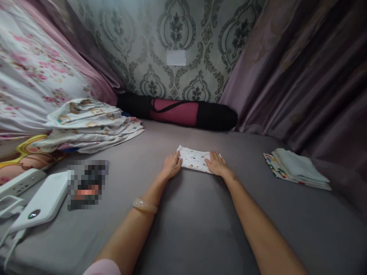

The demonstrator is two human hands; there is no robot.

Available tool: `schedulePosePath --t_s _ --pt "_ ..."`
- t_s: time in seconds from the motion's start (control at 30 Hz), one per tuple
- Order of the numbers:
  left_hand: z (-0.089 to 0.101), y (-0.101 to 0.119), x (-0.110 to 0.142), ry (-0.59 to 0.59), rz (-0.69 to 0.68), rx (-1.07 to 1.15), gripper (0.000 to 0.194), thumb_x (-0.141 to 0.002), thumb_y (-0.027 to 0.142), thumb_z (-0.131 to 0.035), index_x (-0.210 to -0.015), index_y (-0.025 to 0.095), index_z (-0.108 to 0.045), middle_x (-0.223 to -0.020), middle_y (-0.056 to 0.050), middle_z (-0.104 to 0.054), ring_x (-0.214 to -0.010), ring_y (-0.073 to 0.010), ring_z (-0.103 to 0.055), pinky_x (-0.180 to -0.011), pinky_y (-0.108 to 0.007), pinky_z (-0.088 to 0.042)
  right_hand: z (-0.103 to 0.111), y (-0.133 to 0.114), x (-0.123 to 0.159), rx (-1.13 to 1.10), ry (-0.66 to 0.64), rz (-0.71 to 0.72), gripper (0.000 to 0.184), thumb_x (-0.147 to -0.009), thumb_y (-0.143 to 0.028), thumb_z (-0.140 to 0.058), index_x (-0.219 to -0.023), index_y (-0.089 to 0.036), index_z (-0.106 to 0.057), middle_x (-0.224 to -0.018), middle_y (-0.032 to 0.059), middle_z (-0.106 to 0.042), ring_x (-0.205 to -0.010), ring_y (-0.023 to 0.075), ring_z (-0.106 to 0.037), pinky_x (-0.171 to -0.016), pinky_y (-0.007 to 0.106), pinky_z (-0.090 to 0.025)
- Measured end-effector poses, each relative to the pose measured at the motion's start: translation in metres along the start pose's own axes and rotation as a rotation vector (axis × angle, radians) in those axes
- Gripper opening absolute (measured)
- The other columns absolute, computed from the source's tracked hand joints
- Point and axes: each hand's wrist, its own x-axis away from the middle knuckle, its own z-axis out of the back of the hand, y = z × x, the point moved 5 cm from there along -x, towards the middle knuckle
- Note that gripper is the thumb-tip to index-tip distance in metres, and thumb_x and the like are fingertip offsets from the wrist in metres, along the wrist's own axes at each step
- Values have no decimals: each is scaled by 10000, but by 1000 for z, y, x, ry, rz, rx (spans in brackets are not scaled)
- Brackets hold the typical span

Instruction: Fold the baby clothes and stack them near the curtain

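A white cloth (193, 159) with small dark and yellow prints lies folded into a flat rectangle on the grey sheet (183, 221). My left hand (172, 165) rests at its left end, fingers stretched out along the edge. Over the right end lies my right hand (216, 163), flat, with its fingers extended and pressing on the fabric. The parts of the cloth beneath my fingers are hidden. Neither hand grips it.
To the right sits a small stack of folded cloths (301, 166). A heap of printed cloths (91, 122) is at the left, with a white power bank (43, 198), a power strip (24, 182) and a pixelated object (88, 185) nearer. A black and maroon long bag (174, 111) lies along the wall.
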Motion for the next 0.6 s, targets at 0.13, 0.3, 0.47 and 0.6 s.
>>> schedulePosePath --t_s 0.13,0.3,0.47,0.6 --pt "5 1 3 33 22 63 416 -905 274 -401 -1281 119 -486 -1311 -150 -549 -1230 -251 -487 -1047 -376 -353 19 -34 3 19 171 129 600 -969 -399 -199 -1459 -65 -286 -1536 152 -226 -1423 263 -147 -1144 472 -76" --pt "7 0 2 55 3 99 406 -912 260 -382 -1272 107 -490 -1263 -154 -582 -1195 -243 -515 -1028 -375 -376 2 -69 3 -37 158 263 581 -974 -401 -160 -1460 -120 -309 -1517 119 -295 -1409 250 -201 -1136 436 -133" --pt "5 -3 0 63 8 105 397 -907 209 -363 -1271 124 -498 -1256 -143 -588 -1173 -235 -528 -1025 -380 -381 -11 -69 1 -41 111 262 582 -972 -401 -165 -1471 -126 -283 -1529 112 -269 -1415 253 -180 -1136 438 -137" --pt "5 -7 1 68 32 148 410 -896 185 -382 -1287 131 -494 -1277 -135 -579 -1194 -227 -519 -1037 -371 -374 -6 -67 -2 -49 40 250 587 -971 -408 -174 -1476 -124 -269 -1540 115 -237 -1422 262 -153 -1135 453 -136"
